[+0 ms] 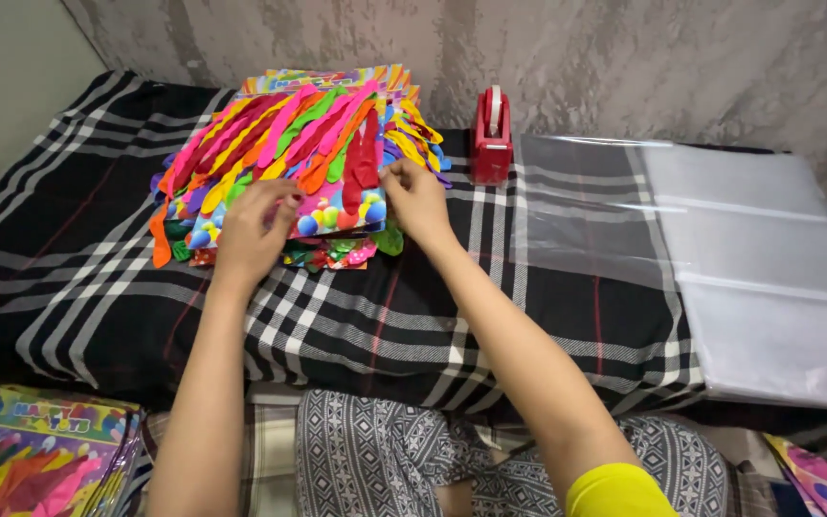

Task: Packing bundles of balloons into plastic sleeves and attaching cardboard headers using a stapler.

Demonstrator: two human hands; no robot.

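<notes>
A stack of colourful cards with long balloons fixed across them (289, 153) lies on a black and white plaid cloth (385, 316). My left hand (253, 230) rests on the near left edge of the stack, fingers curled on the top card. Fingers of my right hand (415, 199) pinch the near right corner of the same top card. Both hands touch the stack's front edge.
A red tape dispenser (491, 137) stands just right of the stack. Clear plastic bags (758, 268) are spread at the right. More balloon cards in wrapping (40, 455) lie at the bottom left. Patterned trousers (385, 460) show below.
</notes>
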